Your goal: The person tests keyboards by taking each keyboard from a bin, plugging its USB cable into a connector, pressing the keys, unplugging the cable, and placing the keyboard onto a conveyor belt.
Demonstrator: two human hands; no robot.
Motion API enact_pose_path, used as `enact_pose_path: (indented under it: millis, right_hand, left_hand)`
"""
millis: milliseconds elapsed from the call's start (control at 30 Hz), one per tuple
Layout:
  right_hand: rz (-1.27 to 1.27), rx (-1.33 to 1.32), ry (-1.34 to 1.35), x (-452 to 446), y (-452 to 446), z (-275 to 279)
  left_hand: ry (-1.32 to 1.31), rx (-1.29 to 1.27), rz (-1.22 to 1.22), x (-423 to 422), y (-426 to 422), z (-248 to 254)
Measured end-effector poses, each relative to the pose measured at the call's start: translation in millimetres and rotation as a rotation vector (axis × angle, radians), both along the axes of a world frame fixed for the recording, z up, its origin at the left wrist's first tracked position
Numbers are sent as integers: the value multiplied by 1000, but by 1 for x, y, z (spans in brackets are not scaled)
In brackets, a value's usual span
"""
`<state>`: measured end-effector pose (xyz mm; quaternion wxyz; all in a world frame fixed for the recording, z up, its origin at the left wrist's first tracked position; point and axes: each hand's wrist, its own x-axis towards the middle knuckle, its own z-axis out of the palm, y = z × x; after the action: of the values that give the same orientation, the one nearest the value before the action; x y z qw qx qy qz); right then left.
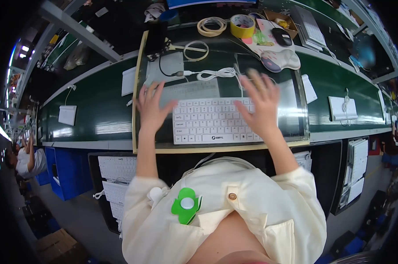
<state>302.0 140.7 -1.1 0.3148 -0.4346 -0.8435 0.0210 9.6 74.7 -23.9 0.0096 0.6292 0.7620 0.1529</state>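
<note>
A white keyboard (pixel 214 121) lies flat on the glass-topped work board in front of me, its keys facing up. Just beyond its left end, my left hand (pixel 152 110) has its fingers spread and holds nothing. My right hand (pixel 261 103) is over the keyboard's right end and hides part of it; the fingers are apart and blurred by motion, with nothing in them. Behind the keyboard sits a coiled white cable (pixel 216 74), its plug meeting a black lead (pixel 166 68). Whether either hand touches the keyboard, I cannot tell.
Tape rolls (pixel 242 26), a cable loop (pixel 196 51) and a black mouse (pixel 281 37) on a wrist-rest pad (pixel 280 59) stand at the back. More white keyboards fill the bins (pixel 117 169) at both sides. A green conveyor (pixel 102 105) runs behind, and a person (pixel 30 158) is far left.
</note>
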Motion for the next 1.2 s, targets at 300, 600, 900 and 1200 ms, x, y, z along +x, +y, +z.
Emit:
enact_pose_path:
  millis: [300, 600, 900, 1200]
  right_hand:
    - [-399, -253, -53, 89, -24, -54]
    - [-405, -46, -96, 115, -110, -84]
    - [-351, -196, -176, 95, -59, -48]
    - [381, -125, -236, 0, -77, -40]
  left_hand:
    - [-247, -398, 1, 33, -69, 11]
    - [-150, -34, -69, 14, -32, -29]
    - [-53, 200, -178, 33, -90, -36]
    - [-12, 334, -171, 34, -104, -29]
